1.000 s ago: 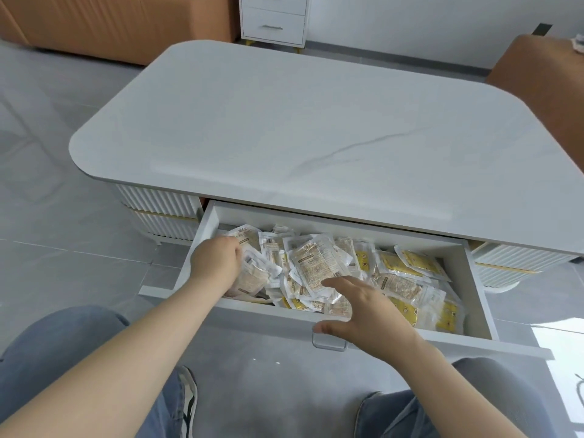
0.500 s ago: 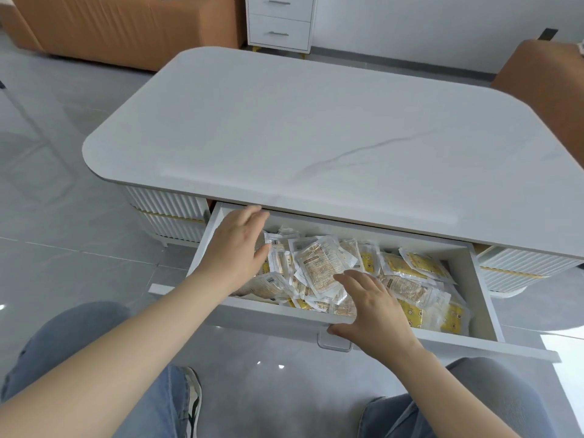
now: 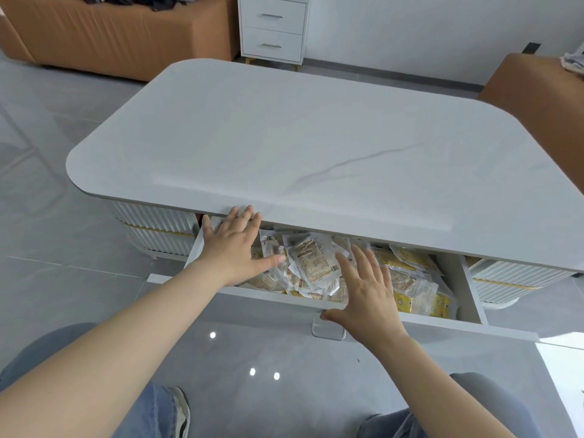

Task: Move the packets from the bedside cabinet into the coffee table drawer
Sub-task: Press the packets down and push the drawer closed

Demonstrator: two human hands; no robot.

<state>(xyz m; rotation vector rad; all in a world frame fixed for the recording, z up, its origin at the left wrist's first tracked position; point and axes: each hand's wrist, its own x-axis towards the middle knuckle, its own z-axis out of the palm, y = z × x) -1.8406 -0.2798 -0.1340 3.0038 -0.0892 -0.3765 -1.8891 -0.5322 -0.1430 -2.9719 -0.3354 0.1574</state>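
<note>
The white coffee table drawer (image 3: 271,297) stands pulled out under the marble-look table top (image 3: 316,147). Several clear and yellow packets (image 3: 311,263) lie heaped inside it. My left hand (image 3: 232,245) hovers flat over the drawer's left end, fingers spread, holding nothing. My right hand (image 3: 368,294) is spread over the packets at the drawer's front edge, thumb near the clear handle (image 3: 328,330), also empty. The white bedside cabinet (image 3: 272,28) stands against the far wall beyond the table.
An orange sofa (image 3: 110,33) runs along the back left and an orange seat (image 3: 537,96) stands at the right. My knees in blue jeans (image 3: 151,412) and a shoe are below the drawer on the grey tiled floor.
My left hand let go of the packets it held in the drawer and lifted up with fingers spread. My right hand opened wider. The view tilted up, showing more of the room.
</note>
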